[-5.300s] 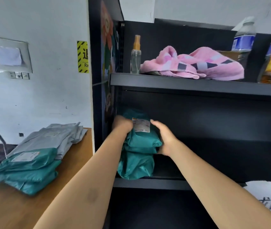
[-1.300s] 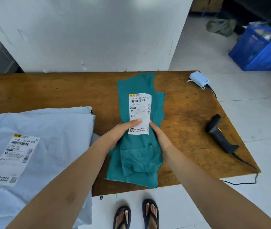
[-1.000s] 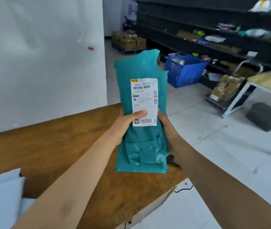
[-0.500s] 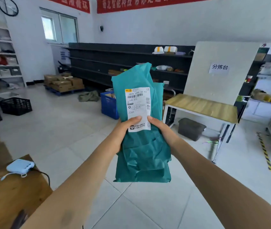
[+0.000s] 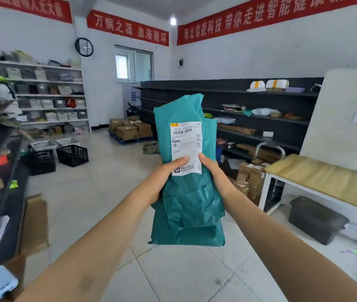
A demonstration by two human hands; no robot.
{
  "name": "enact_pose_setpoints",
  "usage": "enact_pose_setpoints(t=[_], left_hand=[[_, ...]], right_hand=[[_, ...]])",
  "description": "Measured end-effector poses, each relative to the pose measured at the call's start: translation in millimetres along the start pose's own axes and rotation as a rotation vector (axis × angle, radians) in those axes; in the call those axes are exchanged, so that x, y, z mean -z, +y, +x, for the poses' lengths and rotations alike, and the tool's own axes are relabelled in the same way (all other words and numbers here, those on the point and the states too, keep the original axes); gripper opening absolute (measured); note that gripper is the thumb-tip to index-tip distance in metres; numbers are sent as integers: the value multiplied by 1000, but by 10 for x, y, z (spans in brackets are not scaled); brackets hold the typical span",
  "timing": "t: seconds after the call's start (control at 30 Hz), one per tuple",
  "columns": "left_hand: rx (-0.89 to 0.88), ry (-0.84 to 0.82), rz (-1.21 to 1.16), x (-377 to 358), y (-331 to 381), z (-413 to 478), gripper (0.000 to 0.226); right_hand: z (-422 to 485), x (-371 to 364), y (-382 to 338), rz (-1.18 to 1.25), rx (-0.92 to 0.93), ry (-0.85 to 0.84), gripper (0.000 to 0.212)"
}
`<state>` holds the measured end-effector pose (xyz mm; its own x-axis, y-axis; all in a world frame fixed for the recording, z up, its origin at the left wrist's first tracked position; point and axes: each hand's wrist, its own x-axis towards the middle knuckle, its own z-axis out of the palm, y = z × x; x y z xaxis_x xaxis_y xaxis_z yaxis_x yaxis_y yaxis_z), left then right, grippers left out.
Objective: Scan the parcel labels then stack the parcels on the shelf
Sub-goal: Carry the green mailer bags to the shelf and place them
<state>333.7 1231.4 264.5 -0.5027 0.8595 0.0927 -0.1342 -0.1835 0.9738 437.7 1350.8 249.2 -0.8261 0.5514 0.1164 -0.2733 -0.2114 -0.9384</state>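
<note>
Hands holding teal parcel (image 5: 191, 205) upright mid-air above the tiled floor (image 5: 99, 192): left hand (image 5: 164, 174) and right hand (image 5: 213, 172) gripping its sides, thumbs pressing on the white label (image 5: 185, 147). Label facing camera. Dark shelf (image 5: 249, 114) standing well behind.

Parcel (image 5: 189, 192) held upright at centre, left hand (image 5: 162, 177) on its left edge, right hand (image 5: 213, 173) on its right. Label (image 5: 186, 148) on its near face, both thumbs on it. Shelves (image 5: 249, 110) behind; table (image 5: 325, 179) right; crates (image 5: 72, 155) on floor, left.
</note>
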Motion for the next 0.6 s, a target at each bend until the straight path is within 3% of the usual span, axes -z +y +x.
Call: enact_pose_setpoints(t=[0.13, 0.23, 0.3, 0.4, 0.5, 0.6], left_hand=[[-90, 124, 10, 455, 241, 648, 54], [-132, 275, 0, 904, 257, 1088, 40], [-166, 384, -13, 1254, 202, 1357, 35], [-231, 556, -50, 1823, 156, 1732, 66], [-313, 746, -73, 2386, 219, 1985, 75], [-358, 904, -73, 2930, 347, 2065, 76]], right_hand=[[1005, -211, -25, 9, 52, -51, 77], [1747, -441, 145, -14, 44, -117, 100], [2216, -602, 284, -44, 38, -197, 103], [2970, -870, 530, -70, 54, -303, 91], [3665, -1305, 738, -62, 43, -485, 84], [4258, -1910, 999, -64, -37, -701, 119]])
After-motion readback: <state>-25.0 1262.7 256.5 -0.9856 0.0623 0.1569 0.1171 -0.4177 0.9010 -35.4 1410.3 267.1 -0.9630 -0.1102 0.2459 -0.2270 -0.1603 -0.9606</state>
